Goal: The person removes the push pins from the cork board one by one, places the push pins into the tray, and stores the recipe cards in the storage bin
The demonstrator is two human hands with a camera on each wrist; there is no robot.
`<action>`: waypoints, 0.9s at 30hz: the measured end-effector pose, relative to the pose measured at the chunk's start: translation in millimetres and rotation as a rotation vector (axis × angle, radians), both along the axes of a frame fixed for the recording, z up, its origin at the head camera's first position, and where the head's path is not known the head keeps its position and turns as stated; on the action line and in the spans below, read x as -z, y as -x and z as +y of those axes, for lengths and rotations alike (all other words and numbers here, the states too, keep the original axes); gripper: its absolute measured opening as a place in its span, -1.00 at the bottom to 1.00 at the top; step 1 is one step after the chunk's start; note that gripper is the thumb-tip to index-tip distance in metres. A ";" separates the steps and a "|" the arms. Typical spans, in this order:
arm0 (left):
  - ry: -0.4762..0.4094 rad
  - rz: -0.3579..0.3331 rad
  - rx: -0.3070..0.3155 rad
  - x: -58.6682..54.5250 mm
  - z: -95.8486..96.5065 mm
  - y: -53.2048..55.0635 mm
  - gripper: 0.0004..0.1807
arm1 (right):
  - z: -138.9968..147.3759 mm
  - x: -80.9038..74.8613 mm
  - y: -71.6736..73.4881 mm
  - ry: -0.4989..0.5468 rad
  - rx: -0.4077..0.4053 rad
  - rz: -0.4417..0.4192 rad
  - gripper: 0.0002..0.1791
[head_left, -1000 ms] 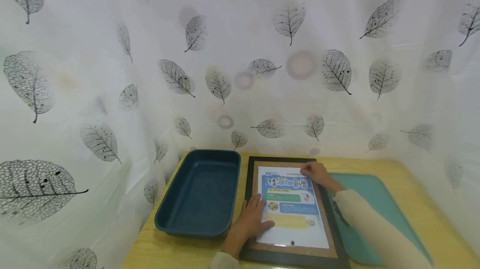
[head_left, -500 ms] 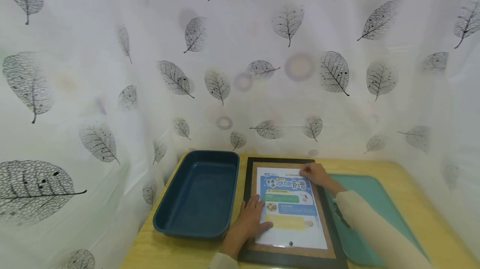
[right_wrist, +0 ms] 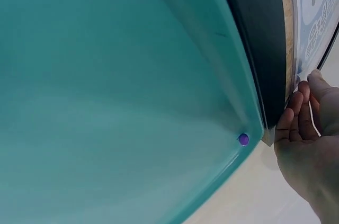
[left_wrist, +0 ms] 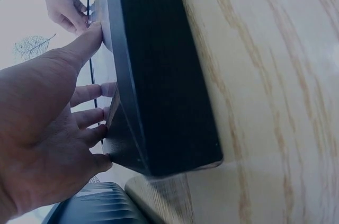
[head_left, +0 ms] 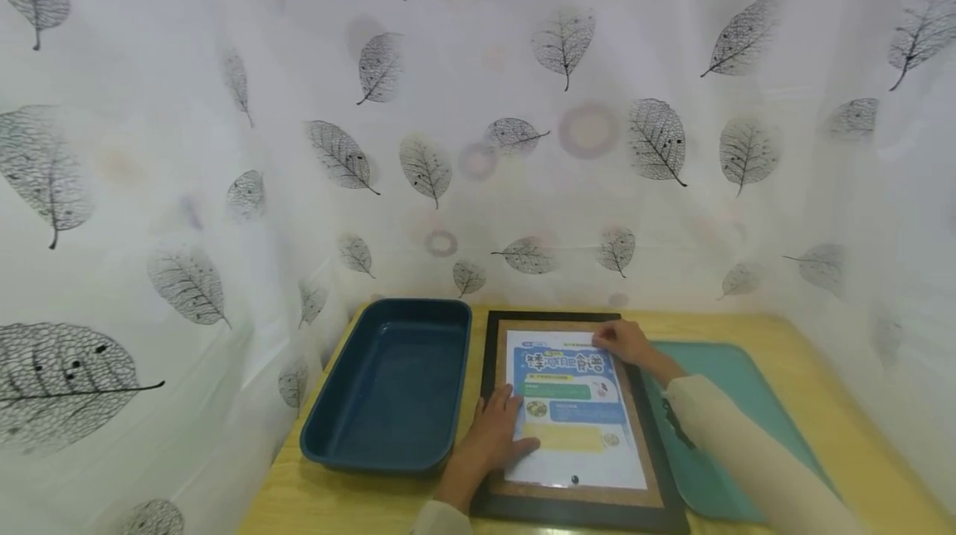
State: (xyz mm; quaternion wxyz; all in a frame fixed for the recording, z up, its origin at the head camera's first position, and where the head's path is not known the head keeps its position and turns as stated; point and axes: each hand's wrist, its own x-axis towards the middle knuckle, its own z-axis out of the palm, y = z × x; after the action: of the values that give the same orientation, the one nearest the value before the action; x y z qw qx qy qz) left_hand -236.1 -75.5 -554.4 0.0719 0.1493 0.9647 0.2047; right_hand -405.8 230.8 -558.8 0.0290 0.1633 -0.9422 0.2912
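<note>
A glossy printed sheet (head_left: pixel 571 460) lies on a cork board (head_left: pixel 642 477) with a black frame (head_left: pixel 597 513). My left hand (head_left: pixel 487 435) rests on the board's left side, fingers spread over the sheet's left edge and thumb on its lower part. At the sheet's top right corner my right hand (head_left: pixel 627 342) pinches with thumb and fingertips. A small dark tack head (right_wrist: pixel 298 80) shows by those fingertips in the right wrist view, mostly hidden. Near the sheet's bottom edge sits a dark round thumbtack (head_left: pixel 575 479).
Left of the board stands a deep dark blue tray (head_left: pixel 466 369). A teal tray (head_left: pixel 735 419) lies to the right, partly under the right forearm, with a purple round tack (right_wrist: pixel 243 139) in its corner. Behind the wooden table (head_left: pixel 358 502) hangs a leaf-print curtain (head_left: pixel 478 203).
The whole head view has shifted slightly to the left. Both hands keep their places on the sheet and the board.
</note>
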 end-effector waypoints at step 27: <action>-0.011 0.011 0.019 1.5 -2.6 -0.4 -0.14 | 31.5 -3.4 -19.0 0.035 0.024 0.043 -0.86</action>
State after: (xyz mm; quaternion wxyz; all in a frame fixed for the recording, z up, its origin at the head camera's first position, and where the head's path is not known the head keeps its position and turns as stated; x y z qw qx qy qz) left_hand -235.6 -78.1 -555.9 0.0674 0.1599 0.9625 0.2086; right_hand -386.9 262.3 -555.4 0.0559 0.1575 -0.9380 0.3038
